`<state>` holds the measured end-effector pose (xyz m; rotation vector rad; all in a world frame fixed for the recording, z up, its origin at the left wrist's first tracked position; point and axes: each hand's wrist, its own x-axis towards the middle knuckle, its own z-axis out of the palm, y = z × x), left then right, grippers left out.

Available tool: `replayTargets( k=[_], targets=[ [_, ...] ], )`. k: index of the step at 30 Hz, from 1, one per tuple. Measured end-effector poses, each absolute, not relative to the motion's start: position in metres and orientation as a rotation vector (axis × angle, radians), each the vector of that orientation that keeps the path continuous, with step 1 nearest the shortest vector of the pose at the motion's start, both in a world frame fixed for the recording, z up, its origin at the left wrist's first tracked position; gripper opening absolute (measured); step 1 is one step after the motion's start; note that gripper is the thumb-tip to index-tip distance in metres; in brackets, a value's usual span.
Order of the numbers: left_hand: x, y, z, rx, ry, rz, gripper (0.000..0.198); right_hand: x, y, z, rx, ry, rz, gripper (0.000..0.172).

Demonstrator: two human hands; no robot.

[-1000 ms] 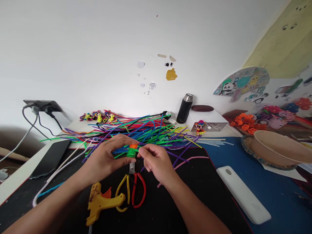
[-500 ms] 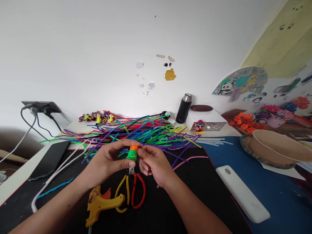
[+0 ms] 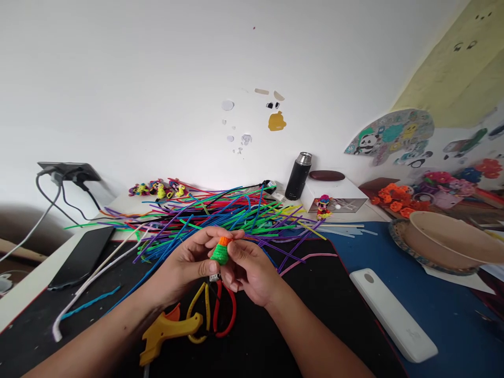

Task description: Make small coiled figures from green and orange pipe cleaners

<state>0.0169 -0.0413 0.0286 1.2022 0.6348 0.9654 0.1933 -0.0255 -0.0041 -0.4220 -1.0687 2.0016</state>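
1. Nearest, a yellow glue gun [image 3: 167,328] lies on the black mat [image 3: 255,346], at seven o'clock from the small coil [image 3: 220,255]. Pliers [image 3: 233,311], one handle red and one yellow, lie at six o'clock, their metal end partly hidden below the hands.
2. The coil is up between both hands, above the mat. Its larger part is bright green, bulging and ringed like stacked turns of fuzzy stick, with its broad end toward seven o'clock. A shorter, narrower orange band caps it toward one o'clock, so the piece leans slightly to the right. The surface looks soft and ribbed; its far side is hidden.
3. The left hand [image 3: 177,270] pinches the coil, thumb at the green end, fingers curved over the top. The right hand [image 3: 255,273] has its thumb pressed to the coil's side at three o'clock, fingers curled in; how its hidden fingertips meet the coil, I cannot tell.
4. A white power bank [image 3: 394,315] lies at four o'clock, and a black phone [image 3: 81,257] at nine.
5. Beyond, at twelve o'clock, spreads a tangled heap of colourful fuzzy sticks [image 3: 232,212].
6. Farthest, a black bottle [image 3: 298,178] stands between one and two o'clock.
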Motion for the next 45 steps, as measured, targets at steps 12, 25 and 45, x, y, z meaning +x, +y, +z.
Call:
replayTargets(
  k=[12, 25, 45],
  targets=[
    [-0.005, -0.041, 0.046, 2.002, 1.093, 0.984, 0.048, 0.192, -0.021, -0.006, -0.673, -1.156, 1.729, 0.05],
    [-0.001, -0.041, 0.048, 2.485, 1.148, 1.051, 0.024, 0.193, -0.022, -0.002, -0.766, -1.302, 1.696, 0.058],
    [0.008, -0.039, 0.035, 1.443, 0.788, 1.093, 0.037, 0.195, -0.024, -0.004, -0.518, -1.054, 1.974, 0.05]
  ],
)
